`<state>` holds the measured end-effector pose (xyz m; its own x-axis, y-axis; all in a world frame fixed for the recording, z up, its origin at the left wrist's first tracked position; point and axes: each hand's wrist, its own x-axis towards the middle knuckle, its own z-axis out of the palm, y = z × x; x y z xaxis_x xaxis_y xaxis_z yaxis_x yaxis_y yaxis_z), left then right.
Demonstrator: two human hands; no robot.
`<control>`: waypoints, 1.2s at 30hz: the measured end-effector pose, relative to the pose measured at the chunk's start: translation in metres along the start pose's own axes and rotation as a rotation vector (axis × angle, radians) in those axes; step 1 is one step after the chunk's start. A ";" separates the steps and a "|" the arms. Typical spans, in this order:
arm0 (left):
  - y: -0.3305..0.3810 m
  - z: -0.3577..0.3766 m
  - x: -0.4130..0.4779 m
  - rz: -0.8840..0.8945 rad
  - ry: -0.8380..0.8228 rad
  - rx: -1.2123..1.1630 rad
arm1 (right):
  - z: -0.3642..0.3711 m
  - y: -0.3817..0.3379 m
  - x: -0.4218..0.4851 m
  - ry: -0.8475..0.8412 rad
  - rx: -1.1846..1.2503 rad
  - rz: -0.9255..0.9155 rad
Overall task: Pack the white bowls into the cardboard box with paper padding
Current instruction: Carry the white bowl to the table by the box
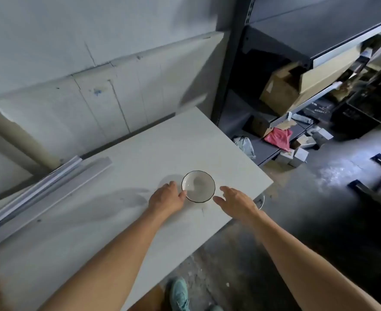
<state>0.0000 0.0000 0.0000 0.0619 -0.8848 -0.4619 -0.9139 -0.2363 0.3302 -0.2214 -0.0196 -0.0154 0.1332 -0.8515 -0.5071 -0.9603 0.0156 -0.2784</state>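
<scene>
Resting between both hands, white bowl (198, 186): left hand (167, 196) loose, thumb seemingly on rim; right hand (234, 200) spread, just beside.

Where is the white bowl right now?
In the head view, the bowl stands on the white table near its right edge, between the left hand, which touches its rim, and the right hand, just apart.

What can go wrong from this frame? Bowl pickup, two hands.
1. The bowl sits near the table's right edge. Only the left hand touches its rim; the right hand is open beside it. A one-sided push may slide it toward the floor.
2. No packing box or paper shows on the table; cardboard boxes show only on the shelves, so a carry may follow.
</scene>
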 end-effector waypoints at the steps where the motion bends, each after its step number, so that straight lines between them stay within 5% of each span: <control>1: -0.001 0.001 0.005 -0.009 -0.012 0.003 | 0.003 -0.002 0.004 -0.003 0.006 0.016; 14: 0.014 0.026 0.033 -0.103 -0.068 -0.230 | 0.031 -0.014 0.033 -0.129 0.589 0.175; 21: 0.045 0.022 0.018 -0.115 -0.075 -0.234 | 0.021 0.003 0.018 -0.089 0.649 0.161; 36: 0.263 0.066 -0.028 0.280 -0.014 -0.104 | -0.067 0.187 -0.104 0.267 0.637 0.434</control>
<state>-0.2680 -0.0110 0.0453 -0.1931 -0.9160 -0.3517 -0.8483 -0.0243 0.5290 -0.4313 0.0372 0.0398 -0.3586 -0.7963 -0.4871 -0.5784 0.5991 -0.5536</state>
